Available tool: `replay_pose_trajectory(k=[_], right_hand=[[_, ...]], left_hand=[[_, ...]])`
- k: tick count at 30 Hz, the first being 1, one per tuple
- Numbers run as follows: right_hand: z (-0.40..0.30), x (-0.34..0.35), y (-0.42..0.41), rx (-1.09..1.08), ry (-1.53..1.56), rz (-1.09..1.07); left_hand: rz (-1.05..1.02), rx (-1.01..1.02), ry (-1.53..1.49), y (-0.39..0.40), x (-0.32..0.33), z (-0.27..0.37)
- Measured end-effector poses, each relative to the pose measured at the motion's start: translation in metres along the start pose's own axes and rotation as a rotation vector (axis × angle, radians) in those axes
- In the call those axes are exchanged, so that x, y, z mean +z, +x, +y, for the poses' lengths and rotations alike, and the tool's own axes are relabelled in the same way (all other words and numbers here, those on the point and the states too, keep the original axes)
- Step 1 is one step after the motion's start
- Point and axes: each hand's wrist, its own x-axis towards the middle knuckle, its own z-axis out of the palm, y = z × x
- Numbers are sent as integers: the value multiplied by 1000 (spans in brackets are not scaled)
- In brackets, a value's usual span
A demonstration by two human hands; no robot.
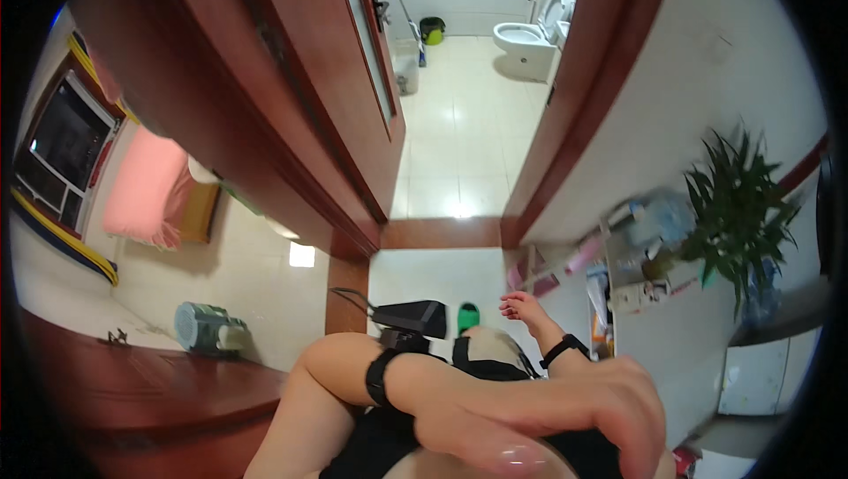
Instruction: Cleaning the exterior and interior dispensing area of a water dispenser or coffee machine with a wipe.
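Note:
My left hand (pixel 550 406) is raised close to the camera and reaches across my body to the right. Its thumb sits apart from the bent fingers, and nothing shows between them. A black strap circles that forearm, with a black box-shaped device (pixel 411 320) and a cable beside it. Farther from the camera is my right hand (pixel 523 310), with loosely bent fingers and nothing in it. A black band (pixel 566 350) is around the right wrist. Below and left of this hand, a green slipper (pixel 468 320) is on my foot on the pale floor.
Ahead, a brown door (pixel 318 48) stands ajar beside a bathroom with a toilet (pixel 523 38), a mop (pixel 404 8) and a bucket (pixel 432 30). Cluttered shelves (pixel 616 280) and a leafy plant (pixel 739 207) stand right. A pink-covered seat (pixel 149 187) and a grey-green cylindrical object (pixel 205 326) are left.

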Motion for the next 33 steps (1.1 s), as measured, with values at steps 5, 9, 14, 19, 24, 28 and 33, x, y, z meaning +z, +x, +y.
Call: replay_pose_trajectory(k=[5, 9, 14, 19, 24, 28, 33], right_hand=[[-189, 81, 124, -79, 187, -271], [-315, 118, 209, -145, 358, -391], [-418, 116, 301, -246, 491, -190], [-481, 48, 400, -165, 695, 149], [-536, -34, 460, -226, 841, 351], [-581, -115, 518, -238, 1043, 544], [-659, -231, 590, -448, 1103, 631]], left_hand=[[-52, -27, -187, 71, -117, -5], [9, -373, -323, 114, -207, 16], [-115, -383, -489, 140, -341, 45], [-10, -293, -631, 171, -457, 52], [609, -222, -999, 218, -531, 57], [1206, -382, -1136, 255, -608, 73], [57, -255, -146, 262, -787, -23]])
